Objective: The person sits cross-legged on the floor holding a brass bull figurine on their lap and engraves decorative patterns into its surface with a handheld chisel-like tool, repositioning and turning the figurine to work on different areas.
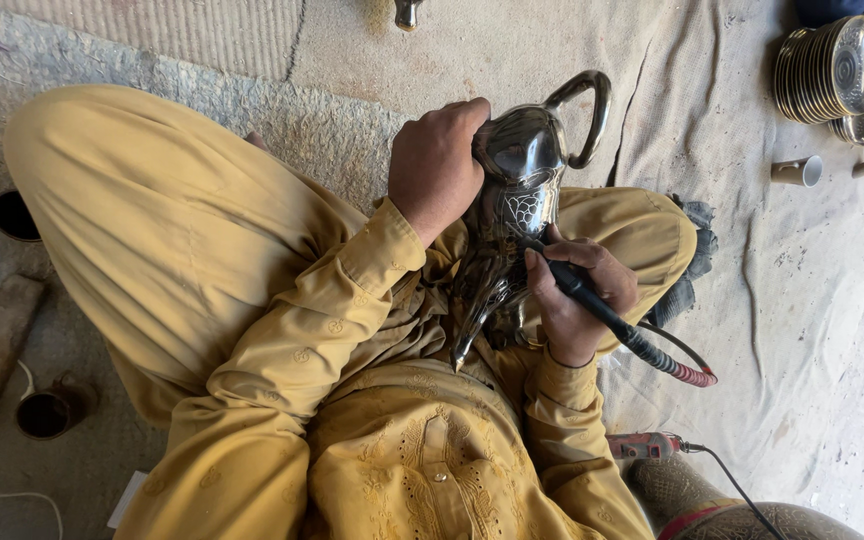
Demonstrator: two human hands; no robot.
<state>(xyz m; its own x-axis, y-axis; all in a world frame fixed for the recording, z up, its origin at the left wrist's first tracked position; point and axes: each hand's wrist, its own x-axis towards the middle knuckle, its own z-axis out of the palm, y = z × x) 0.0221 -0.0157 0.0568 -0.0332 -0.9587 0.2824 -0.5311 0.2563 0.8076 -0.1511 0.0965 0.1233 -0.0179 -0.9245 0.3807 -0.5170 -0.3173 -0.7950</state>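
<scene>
Canvas floor cloth (832, 300); left hand (434, 165) grips metal jug (520, 165), right hand (577, 295) clenches engraving tool (592, 300).

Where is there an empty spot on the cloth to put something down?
The widest bare patch of the pale cloth lies between the small cup, the stack of metal plates and the black cable. Another bare strip runs above the left hand. It is crowded in the lap, where both hands, the shiny jug and the engraving pen meet.
</scene>
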